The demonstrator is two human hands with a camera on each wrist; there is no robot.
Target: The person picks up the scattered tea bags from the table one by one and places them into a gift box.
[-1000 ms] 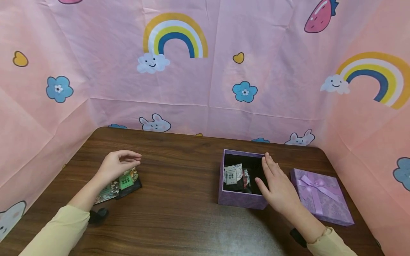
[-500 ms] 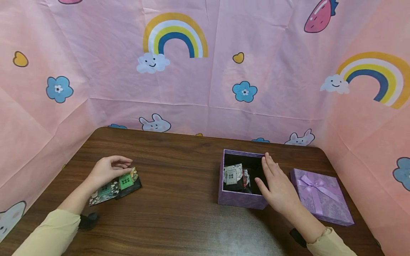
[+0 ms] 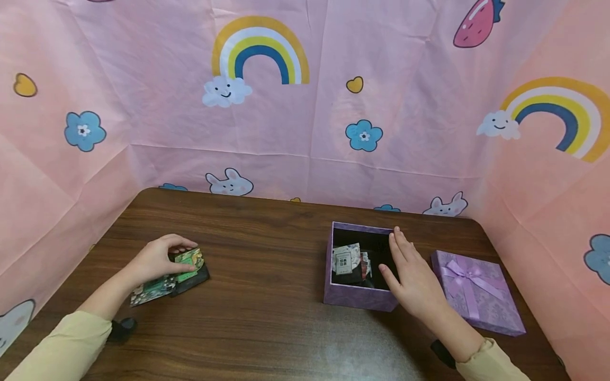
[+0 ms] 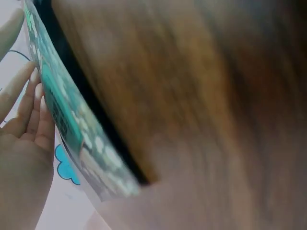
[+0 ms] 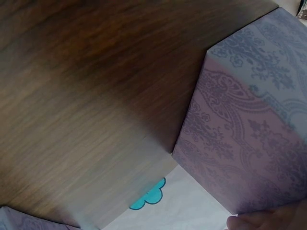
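On the left of the table, my left hand (image 3: 156, 258) is over a flat sachet with a green label (image 3: 193, 260), its thumb across the printed face and its fingers by the far edge. Beside it, partly under the hand, lies a sachet with a teal label (image 3: 153, 290), seen large in the left wrist view. My right hand (image 3: 418, 280) rests with straight fingers on the right rim of a purple open box (image 3: 361, 297). Inside the box stand a pale-labelled sachet (image 3: 345, 261) and others partly hidden behind it. Only a fingertip (image 5: 261, 220) shows in the right wrist view, against the box's patterned side.
The purple box lid (image 3: 481, 296) with its ribbon bow lies to the right of the box, close to my right forearm. Brown wooden table (image 3: 267, 275) stretches between the two hands. A pink printed cloth (image 3: 305, 121) hangs behind and at both sides.
My left hand has come down and left onto the green-labelled sachet, its thumb now lying across it. My right hand has stayed on the box rim.
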